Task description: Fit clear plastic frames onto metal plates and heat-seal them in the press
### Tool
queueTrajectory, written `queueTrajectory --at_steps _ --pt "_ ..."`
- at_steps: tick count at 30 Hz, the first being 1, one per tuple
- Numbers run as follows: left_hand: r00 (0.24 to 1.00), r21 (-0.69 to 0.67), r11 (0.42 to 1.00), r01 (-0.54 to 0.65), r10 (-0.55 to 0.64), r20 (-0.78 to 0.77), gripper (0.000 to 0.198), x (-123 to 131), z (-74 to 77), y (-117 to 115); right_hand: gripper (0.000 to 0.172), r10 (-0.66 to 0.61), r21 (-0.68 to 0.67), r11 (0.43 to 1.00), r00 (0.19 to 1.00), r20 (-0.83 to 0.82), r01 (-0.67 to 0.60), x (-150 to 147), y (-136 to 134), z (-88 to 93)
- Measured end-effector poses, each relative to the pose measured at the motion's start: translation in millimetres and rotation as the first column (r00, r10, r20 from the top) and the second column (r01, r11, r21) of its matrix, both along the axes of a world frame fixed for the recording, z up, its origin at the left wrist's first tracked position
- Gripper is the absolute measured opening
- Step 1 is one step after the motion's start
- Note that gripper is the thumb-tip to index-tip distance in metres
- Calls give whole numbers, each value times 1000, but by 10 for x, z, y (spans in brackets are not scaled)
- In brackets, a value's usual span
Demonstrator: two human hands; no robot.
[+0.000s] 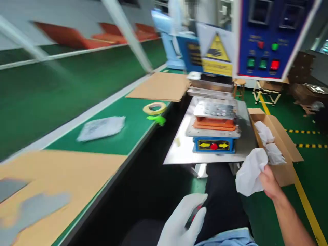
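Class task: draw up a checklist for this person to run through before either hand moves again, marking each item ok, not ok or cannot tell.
1. Both hands gloved: not ok; only the left hand wears a white glove, the right hand is bare.
2. Crumpled white sheet gripped: ok, in the right hand.
3. Cardboard box open: ok, flaps up.
4. Metal plate resting above the orange pad: ok.
5. Control panel lamps lit: cannot tell.
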State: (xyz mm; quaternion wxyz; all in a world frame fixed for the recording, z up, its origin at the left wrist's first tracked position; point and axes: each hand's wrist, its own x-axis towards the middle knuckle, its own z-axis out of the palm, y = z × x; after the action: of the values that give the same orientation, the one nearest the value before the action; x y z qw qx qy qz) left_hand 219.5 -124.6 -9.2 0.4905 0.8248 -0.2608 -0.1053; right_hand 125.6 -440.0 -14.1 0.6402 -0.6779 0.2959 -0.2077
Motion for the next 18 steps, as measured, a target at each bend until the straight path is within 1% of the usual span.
queueTrajectory --at_steps 1,2,3,4,5,6,8,10,12,13,15,16,18 --pt "995 -84 995 -48 55 83 23 -27 91 4 45 133 -97 985 988 -83 -141 174 255 40" --pt "981 -151 983 -105 127 146 24 -43 157 13 42 243 -187 944 955 -171 -274 343 500 75" --pt "961 -192 967 -169 205 186 27 -44 196 30 40 333 -252 884 908 -253 -394 502 731 104" --pt "937 -205 948 -245 285 200 34 -27 209 59 38 409 -286 819 855 -318 -498 645 942 128" --pt "911 -200 923 -329 366 190 42 6 201 106 37 481 -291 757 800 -360 -585 773 1130 145" --pt "889 -184 897 -402 431 155 44 48 181 176 37 552 -276 697 741 -382 -662 887 1289 155" --pt "859 -153 852 -501 510 27 39 137 127 386 41 684 -223 585 622 -382 -780 1081 1518 155" --pt "823 -143 810 -569 558 -108 34 198 84 657 48 786 -171 485 513 -346 -858 1245 1642 134" --pt "780 -126 772 -622 600 -174 35 229 44 919 54 858 -123 399 417 -300 -909 1387 1701 98" --pt "767 -111 762 -638 617 -174 36 240 19 1028 57 879 -104 369 383 -284 -923 1449 1721 77" --pt "759 -73 757 -650 640 -120 37 262 -42 1177 60 895 -82 342 351 -277 -936 1554 1764 38" --pt "746 -52 744 -666 664 -58 36 272 -74 1217 61 893 -79 344 352 -282 -936 1597 1791 21" --pt "671 -27 680 -732 728 142 33 285 -123 1234 62 874 -93 369 379 -305 -925 1668 1854 -2"
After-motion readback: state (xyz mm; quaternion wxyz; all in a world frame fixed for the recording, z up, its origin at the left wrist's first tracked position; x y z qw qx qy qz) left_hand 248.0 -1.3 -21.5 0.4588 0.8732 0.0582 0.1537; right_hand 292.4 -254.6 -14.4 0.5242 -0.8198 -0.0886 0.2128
